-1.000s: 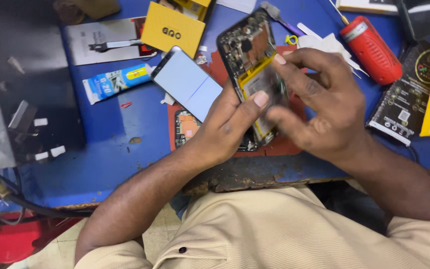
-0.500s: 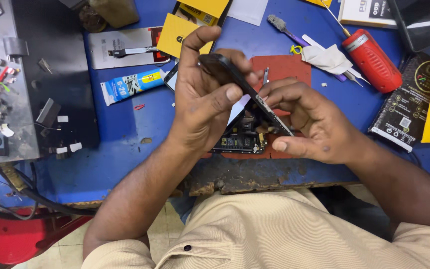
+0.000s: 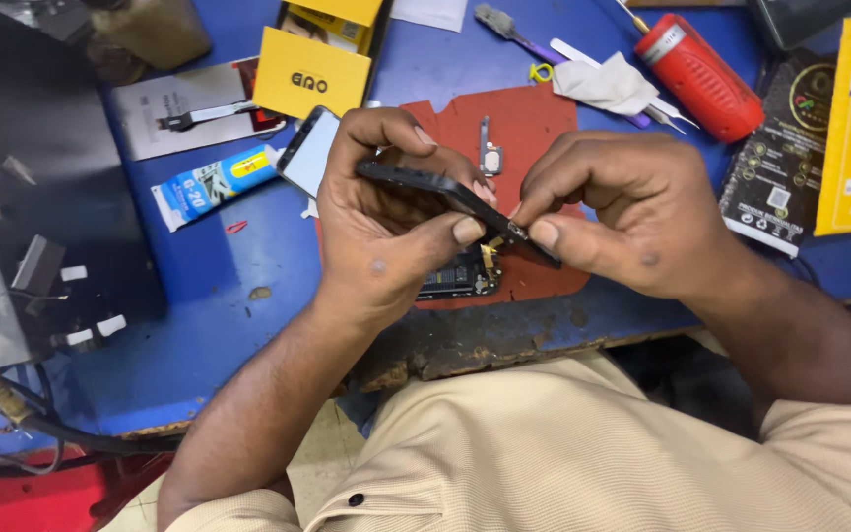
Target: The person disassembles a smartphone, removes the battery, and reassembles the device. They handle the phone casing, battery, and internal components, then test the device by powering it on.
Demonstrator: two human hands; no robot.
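Phone frame, dark and edge-on, sits above the red mat near the table's near edge; my left hand is clamped around it; my right hand pinches its right end between thumb and fingers; a glue tube lies left.

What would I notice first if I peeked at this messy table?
First, two hands in the middle: the left hand and the right hand pinch a thin dark phone frame, held edge-on over a red mat. Next, the bright red tool lying at the back right, and the yellow box at the back left on the blue table.
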